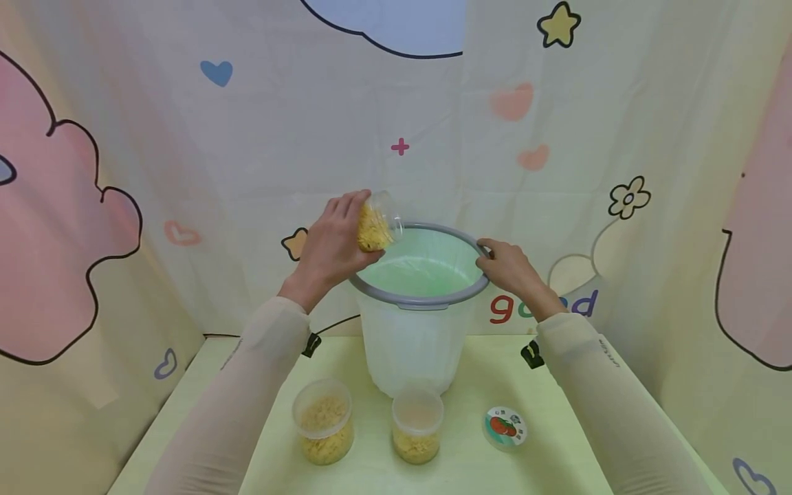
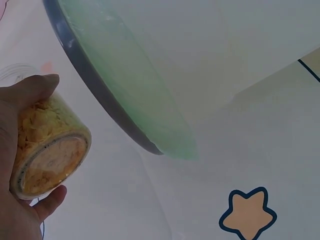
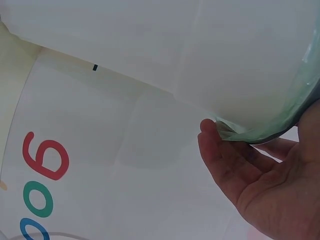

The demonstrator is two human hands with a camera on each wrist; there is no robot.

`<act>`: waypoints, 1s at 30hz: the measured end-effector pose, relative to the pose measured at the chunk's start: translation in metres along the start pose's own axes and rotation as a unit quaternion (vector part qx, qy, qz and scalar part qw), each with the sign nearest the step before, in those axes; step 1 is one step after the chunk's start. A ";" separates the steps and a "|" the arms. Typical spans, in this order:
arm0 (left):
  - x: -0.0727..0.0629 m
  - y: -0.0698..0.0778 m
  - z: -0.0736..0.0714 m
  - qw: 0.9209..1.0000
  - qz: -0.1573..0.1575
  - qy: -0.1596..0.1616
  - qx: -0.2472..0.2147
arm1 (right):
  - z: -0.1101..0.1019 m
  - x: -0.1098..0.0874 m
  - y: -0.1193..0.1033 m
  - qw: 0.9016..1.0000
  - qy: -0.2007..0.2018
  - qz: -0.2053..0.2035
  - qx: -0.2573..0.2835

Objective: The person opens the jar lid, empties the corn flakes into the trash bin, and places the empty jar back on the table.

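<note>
My left hand point(image 1: 334, 237) grips a clear plastic jar point(image 1: 379, 223) of yellow flakes, tipped on its side with its mouth toward the bin. In the left wrist view the jar's base point(image 2: 52, 162) faces the camera, and the flakes fill its lower part. A white trash bin point(image 1: 411, 344) with a grey rim point(image 1: 427, 300) and a pale green liner bag point(image 1: 421, 271) stands upright below and to the right of the jar. My right hand point(image 1: 510, 268) holds the bin's right rim, its fingers curled round the edge and the liner in the right wrist view.
Two clear tubs of yellow flakes, a left tub point(image 1: 324, 433) and a middle tub point(image 1: 417, 440), stand in front of the bin. A round lid point(image 1: 505, 427) with a tomato picture lies to their right. Black clips point(image 1: 532, 354) hold the table's back edge. A patterned curtain point(image 1: 309, 137) hangs behind.
</note>
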State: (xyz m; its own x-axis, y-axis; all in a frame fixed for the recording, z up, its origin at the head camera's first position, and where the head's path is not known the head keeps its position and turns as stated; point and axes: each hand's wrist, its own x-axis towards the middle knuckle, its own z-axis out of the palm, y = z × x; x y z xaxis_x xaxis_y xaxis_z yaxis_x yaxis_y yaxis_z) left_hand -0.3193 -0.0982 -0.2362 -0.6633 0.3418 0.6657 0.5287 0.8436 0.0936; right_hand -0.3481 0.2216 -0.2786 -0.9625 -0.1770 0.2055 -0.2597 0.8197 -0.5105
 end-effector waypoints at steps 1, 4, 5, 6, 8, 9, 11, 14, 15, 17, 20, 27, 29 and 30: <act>0.000 0.000 0.001 1.000 0.002 -0.001 0.002 | 0.000 0.000 0.000 1.000 0.000 0.000 -0.001; 0.001 -0.001 0.002 1.000 0.007 -0.004 0.007 | 0.000 0.000 0.000 1.000 0.001 0.000 -0.004; 0.001 -0.001 0.003 1.000 0.008 -0.004 0.008 | 0.000 0.001 0.000 1.000 0.001 -0.001 -0.005; 0.001 -0.001 0.003 1.000 0.010 -0.005 0.009 | 0.000 0.001 0.000 1.000 0.002 -0.001 -0.007; 0.002 -0.001 0.003 1.000 0.011 -0.005 0.012 | 0.001 0.001 0.000 1.000 0.003 -0.002 -0.009; 0.002 -0.001 0.004 1.000 0.012 -0.006 0.014 | 0.001 0.001 0.000 1.000 0.002 -0.002 -0.009; 0.002 0.000 0.003 1.000 0.015 -0.009 0.016 | 0.001 0.001 0.000 1.000 0.003 -0.002 -0.009; 0.003 0.000 0.003 1.000 0.016 -0.016 0.018 | 0.001 0.001 0.000 1.000 0.002 -0.001 -0.008; 0.003 0.000 0.003 1.000 0.017 -0.018 0.018 | 0.001 0.001 0.000 1.000 0.001 0.000 -0.008; 0.003 0.001 0.004 0.999 0.017 -0.021 0.018 | 0.000 0.001 0.000 1.000 0.000 0.000 -0.008; 0.004 0.002 0.004 0.999 0.019 -0.024 0.023 | 0.000 0.001 0.000 1.000 -0.001 0.000 -0.008; 0.006 0.003 0.005 0.998 0.029 -0.030 0.040 | -0.001 0.002 0.000 1.000 -0.004 0.001 -0.008; 0.007 0.003 0.005 0.998 0.031 -0.031 0.042 | -0.001 0.002 0.000 1.000 -0.005 0.002 -0.008; 0.007 0.003 0.006 0.998 0.032 -0.031 0.042 | -0.001 0.002 0.000 1.000 -0.006 0.002 -0.009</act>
State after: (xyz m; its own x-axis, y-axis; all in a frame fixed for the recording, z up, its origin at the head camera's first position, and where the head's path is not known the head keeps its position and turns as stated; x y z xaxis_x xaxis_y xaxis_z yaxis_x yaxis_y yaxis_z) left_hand -0.3253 -0.0907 -0.2356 -0.6618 0.4190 0.6217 0.5267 0.8500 -0.0122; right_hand -0.3503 0.2215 -0.2776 -0.9646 -0.1792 0.1936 -0.2539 0.8299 -0.4969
